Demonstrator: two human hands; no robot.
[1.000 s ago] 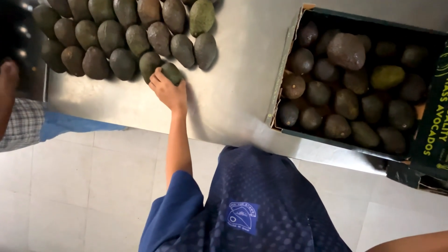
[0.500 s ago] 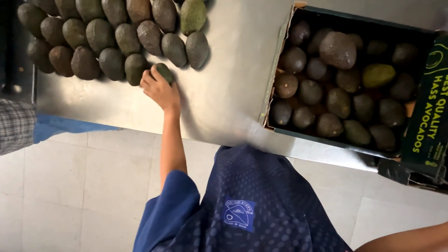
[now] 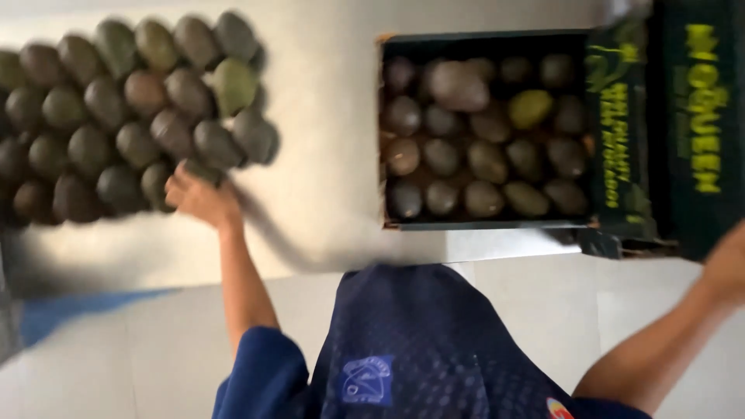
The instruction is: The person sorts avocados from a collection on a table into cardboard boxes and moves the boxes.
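Since half a second ago the view has swung right and blurred: the box now sits centre frame instead of at the right edge, and the right forearm has risen into the lower right corner. Left hand (image 3: 200, 195) stays at the near edge of the avocado rows (image 3: 128, 124), fingers curled onto a dark avocado (image 3: 203, 171) at the bottom corner of the block; looks like a loose grip on it, but motion blur stops me saying whether it is held or just touched. That avocado lies on the counter (image 3: 326, 163), touching the rows' lowest fruits, just beside the grey one at the rows' right end. Rows cover the counter's left part, packed tight, fruit touching fruit, running off the frame's left edge. One paler green avocado (image 3: 233, 84) sits in the upper right of the block. Between the rows' right end and the box's left wall there is a bare strip of counter, the only open lane on top. Cardboard box (image 3: 485, 221) lies on the right, near wall close to the counter's front edge, filled with dark avocados and one yellow-green avocado (image 3: 531, 107). A dark green lid flap (image 3: 694, 124) stands at its right side. Right hand (image 3: 729, 260) is cut by the frame edge near that flap; can't tell its opening. Tiled floor (image 3: 140, 357) below the counter edge.
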